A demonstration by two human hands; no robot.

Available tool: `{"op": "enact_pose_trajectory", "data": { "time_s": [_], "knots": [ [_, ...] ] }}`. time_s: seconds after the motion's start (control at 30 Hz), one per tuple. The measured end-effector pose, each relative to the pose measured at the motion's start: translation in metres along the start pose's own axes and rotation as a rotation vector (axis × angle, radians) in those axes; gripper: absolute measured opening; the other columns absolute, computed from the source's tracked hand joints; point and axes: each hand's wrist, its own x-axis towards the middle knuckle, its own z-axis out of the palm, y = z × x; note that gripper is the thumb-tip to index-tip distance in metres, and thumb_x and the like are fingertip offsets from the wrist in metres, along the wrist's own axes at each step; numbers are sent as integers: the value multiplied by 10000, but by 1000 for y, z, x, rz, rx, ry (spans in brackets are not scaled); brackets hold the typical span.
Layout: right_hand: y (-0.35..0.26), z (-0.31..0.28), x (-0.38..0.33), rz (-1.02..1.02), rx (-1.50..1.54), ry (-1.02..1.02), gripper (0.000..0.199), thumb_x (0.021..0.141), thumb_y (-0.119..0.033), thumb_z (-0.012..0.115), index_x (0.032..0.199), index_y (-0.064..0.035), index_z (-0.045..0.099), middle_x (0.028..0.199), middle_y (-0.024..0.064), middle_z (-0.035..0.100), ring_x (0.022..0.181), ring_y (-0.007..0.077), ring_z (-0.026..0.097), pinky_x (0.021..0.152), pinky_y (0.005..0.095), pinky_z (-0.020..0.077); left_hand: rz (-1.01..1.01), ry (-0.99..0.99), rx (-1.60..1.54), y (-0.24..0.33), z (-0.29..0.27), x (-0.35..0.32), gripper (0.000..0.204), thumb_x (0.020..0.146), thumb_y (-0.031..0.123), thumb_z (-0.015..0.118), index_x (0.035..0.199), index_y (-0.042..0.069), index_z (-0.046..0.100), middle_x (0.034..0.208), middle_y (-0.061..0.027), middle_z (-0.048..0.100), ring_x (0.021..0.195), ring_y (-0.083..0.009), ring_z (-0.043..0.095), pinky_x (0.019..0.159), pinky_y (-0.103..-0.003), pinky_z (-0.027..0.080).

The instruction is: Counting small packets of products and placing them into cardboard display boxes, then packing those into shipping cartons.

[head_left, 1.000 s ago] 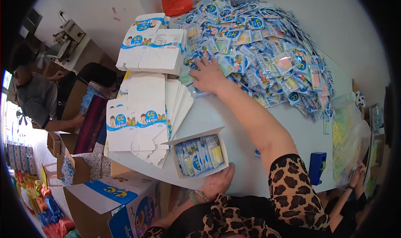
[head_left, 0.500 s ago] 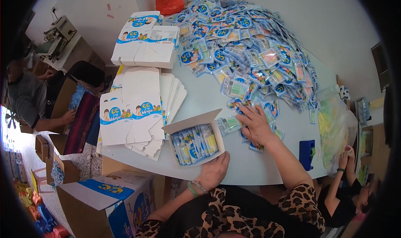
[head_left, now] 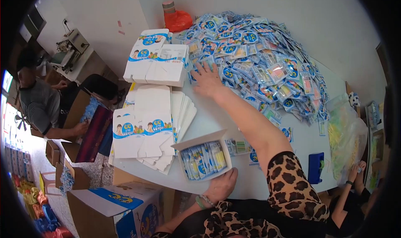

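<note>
While you reach: your right hand (head_left: 207,80) lies flat on the near-left edge of the packet heap (head_left: 263,58), far out over the desk (head_left: 217,117).
Right fingers: spread apart, resting on the small blue-and-clear packets, not yet closed on any.
Left hand: your left hand (head_left: 221,187) sits at the desk's near edge, touching the near side of the open box (head_left: 203,156).
Left fingers: partly hidden behind the desk edge; they look loosely together against the box, clamped on nothing that you can see.
Open box: white, tilted toward you, already part-filled with a row of packets standing on edge.
Loose packets: a couple lie just beside the box, to its right (head_left: 239,146).
Flat cartons: an unfolded stack (head_left: 146,129) lies left of the box; a second stack (head_left: 156,58) lies farther back, beside the heap.
Risk, heap: dragging with a flat palm would likely fan packets sideways, and some could slide toward the far carton stack.
Risk, box: it overhangs near the desk edge; a nudge from your left hand or your right sleeve (head_left: 292,183) could tip it and spill the row.
Risk, reach: your arm crosses over the box, so a low return could knock its raised flap.
</note>
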Motion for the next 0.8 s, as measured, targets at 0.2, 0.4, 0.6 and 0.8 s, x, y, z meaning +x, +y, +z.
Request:
{"op": "enact_pose_trajectory", "data": {
  "time_s": [0.2,0.4,0.6,0.8],
  "knots": [
    [2,14,-22,-60,99,-280,490,825,-352,570,1296,-228,518,1458,113,353,1361,335,278,1131,554,114,-16,18,39,4,5,-9,211,757,57,596,963,20,573,787,-64,526,683,-210,582,613,-312,483],
    [11,-14,-152,-72,254,-178,442,830,-330,591,1251,-209,535,1397,100,405,1338,326,303,1118,555,170,-47,-34,6,1,-7,3,137,788,52,589,923,40,566,766,-58,532,618,-206,591,540,-330,488],
    [35,-60,-249,-136,200,-174,446,793,-248,664,1218,-190,542,1336,74,456,1324,323,334,1115,516,217,-58,-39,25,-1,-2,7,112,790,58,557,901,46,539,807,-78,522,692,-229,587,596,-357,485],
    [32,-92,-305,20,69,-194,460,786,-224,676,1226,-190,547,1343,80,464,1324,305,353,1124,504,201,-67,32,2,1,12,-3,143,792,93,579,929,51,567,820,-78,511,704,-252,569,625,-376,473]
  ]
}}
